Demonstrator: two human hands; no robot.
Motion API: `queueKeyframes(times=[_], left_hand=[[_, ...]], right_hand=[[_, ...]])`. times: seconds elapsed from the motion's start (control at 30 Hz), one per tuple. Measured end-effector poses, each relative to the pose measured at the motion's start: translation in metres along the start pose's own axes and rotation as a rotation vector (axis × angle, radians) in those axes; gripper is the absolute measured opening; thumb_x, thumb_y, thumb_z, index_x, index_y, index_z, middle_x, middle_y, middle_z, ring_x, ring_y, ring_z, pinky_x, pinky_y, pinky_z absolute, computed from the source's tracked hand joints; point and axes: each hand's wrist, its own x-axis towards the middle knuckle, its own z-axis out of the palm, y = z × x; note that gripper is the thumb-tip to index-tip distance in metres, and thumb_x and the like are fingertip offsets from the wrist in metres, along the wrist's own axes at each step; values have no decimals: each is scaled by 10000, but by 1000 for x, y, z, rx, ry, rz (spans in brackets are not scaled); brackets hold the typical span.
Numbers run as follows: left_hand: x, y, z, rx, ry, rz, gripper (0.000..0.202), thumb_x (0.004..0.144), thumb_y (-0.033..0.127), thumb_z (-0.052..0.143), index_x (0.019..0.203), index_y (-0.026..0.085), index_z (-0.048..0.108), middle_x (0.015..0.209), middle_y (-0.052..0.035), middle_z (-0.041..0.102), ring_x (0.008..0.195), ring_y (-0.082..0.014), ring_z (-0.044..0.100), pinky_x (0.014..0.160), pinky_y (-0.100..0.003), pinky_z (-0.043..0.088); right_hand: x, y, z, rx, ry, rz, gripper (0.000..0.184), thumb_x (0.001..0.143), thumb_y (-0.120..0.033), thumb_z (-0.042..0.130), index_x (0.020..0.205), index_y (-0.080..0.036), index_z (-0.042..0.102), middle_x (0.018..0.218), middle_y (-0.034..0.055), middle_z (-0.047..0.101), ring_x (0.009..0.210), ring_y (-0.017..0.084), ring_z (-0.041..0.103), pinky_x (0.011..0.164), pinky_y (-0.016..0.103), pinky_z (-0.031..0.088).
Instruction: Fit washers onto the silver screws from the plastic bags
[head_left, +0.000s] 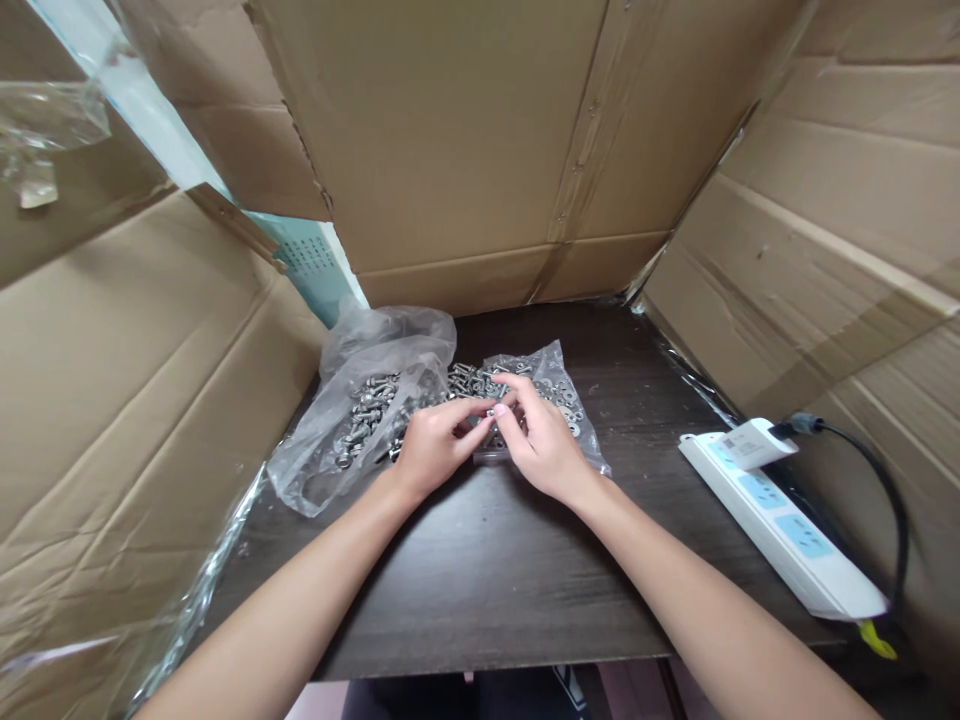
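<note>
My left hand [437, 442] and my right hand [546, 440] meet over the middle of the table, thumbs and forefingers pinched together at the tips. Between them shows a glint of something small, perhaps metal; the fingers hide its shape. Left of the hands, many metal bolts [369, 408] lie in a crumpled clear plastic bag [300, 465]. Loose bolts [466, 380] are heaped just beyond the fingertips. Under and behind my right hand, a second clear bag [551, 362] spreads flat, with flat metal washers [564, 392] on or in it.
Cardboard walls [465, 150] surround the dark wooden table [480, 580] at the back and both sides. To the right lies a white power strip [780, 530] with a plugged-in adapter [746, 445] and a black cable [892, 490]. The table's front edge is near my forearms.
</note>
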Motion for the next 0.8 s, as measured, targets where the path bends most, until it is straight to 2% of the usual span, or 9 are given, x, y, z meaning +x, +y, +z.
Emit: queueKeyframes(times=[0.27,0.63,0.8], left_hand=[[1,-1,-1,-11,-1,2,185,951,209,658,1099,181,765,956,-50,812,622,-123,708,633,-222,590],[0,2,0,-8,-22,-22,161,951,223,654,1070,181,754,970,-49,805,628,-124,703,628,-222,582],[0,0,0,-7,-28,-18,192,958,207,644,1117,183,749,998,-55,803,643,-129,702,649,-237,588]], right_hand=[[-2,1,3,-24,24,-28,413,956,-235,551,1363,-252,485,1089,53,637,691,147,602,704,343,544],[-1,1,1,-15,21,-17,350,968,-235,504,1317,-246,525,1072,58,658,681,155,609,672,341,539],[-1,2,2,-23,24,-34,389,928,-208,544,1315,-241,524,1100,65,642,683,151,592,680,341,548]])
